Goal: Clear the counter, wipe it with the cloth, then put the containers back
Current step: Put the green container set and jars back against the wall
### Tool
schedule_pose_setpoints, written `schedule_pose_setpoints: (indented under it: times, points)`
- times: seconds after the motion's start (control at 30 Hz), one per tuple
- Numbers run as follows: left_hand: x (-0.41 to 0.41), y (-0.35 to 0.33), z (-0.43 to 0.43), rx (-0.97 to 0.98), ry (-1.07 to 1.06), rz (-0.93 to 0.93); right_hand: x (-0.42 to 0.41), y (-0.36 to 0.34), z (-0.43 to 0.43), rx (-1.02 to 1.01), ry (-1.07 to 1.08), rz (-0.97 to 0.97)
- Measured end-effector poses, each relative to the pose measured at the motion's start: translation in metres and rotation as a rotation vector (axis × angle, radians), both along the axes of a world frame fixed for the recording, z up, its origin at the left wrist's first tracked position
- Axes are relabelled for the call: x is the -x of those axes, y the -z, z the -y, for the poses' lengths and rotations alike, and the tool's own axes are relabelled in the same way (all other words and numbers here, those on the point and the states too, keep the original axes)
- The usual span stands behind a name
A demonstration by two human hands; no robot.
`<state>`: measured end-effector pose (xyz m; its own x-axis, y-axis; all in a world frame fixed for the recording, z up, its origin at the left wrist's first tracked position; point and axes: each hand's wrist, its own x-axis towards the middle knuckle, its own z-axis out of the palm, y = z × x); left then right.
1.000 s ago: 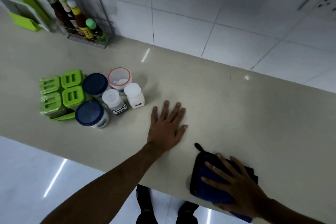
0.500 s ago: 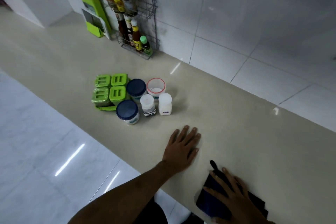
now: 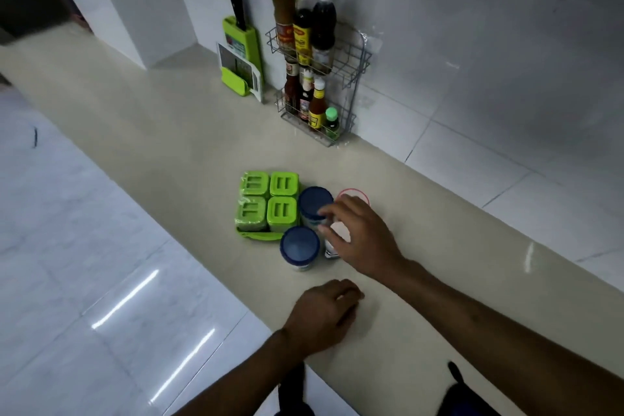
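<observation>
Head view is all we have, so we work through it from near to far. Our left hand (image 3: 322, 317) rests knuckles-up on the counter (image 3: 175, 132) near its front edge, fingers curled loosely under and holding nothing; we judge it is there to brace us while the other arm reaches. Our right hand (image 3: 359, 236) hovers over the cluster of containers, fingers spread fairly wide and bent down toward a small white bottle (image 3: 334, 240) half hidden beneath it; whether they touch it yet we cannot tell. We take this as the start of putting the containers back, since the cloth (image 3: 462, 397) lies set aside at the counter's near edge, well apart from the jars. Counting: four green-lidded boxes (image 3: 268, 204) packed square in one tray, two blue-lidded jars (image 3: 300, 246) just beside them, one red-rimmed tub (image 3: 351, 194) partly covered by our fingers, and one white bottle visible. Behind stand a wire rack (image 3: 351, 101) of sauce bottles and a green knife holder (image 3: 241, 54) against the wall.
</observation>
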<state>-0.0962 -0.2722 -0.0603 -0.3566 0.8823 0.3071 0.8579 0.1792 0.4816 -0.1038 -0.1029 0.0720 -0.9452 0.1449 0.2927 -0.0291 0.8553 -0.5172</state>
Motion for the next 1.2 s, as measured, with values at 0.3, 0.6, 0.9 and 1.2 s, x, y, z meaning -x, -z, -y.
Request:
schedule_pose_setpoints:
  times: [0.3, 0.6, 0.9, 1.2]
  points:
    - [0.194, -0.054, 0.04, 0.173, -0.659, -0.057, 0.157, 0.011, 0.022, -0.268, 0.005, 0.685]
    - [0.246, -0.009, 0.045, 0.201, -0.591, 0.384, 0.187, 0.043, 0.009, -0.186, -0.073, 0.974]
    - [0.258, -0.011, 0.051, 0.133, -0.519, 0.646, 0.193, 0.05, 0.018, -0.182, -0.082, 1.023]
    - [0.301, -0.081, 0.046, 0.199, -0.57, 0.476, 0.203, 0.022, 0.017, -0.075, -0.006, 0.716]
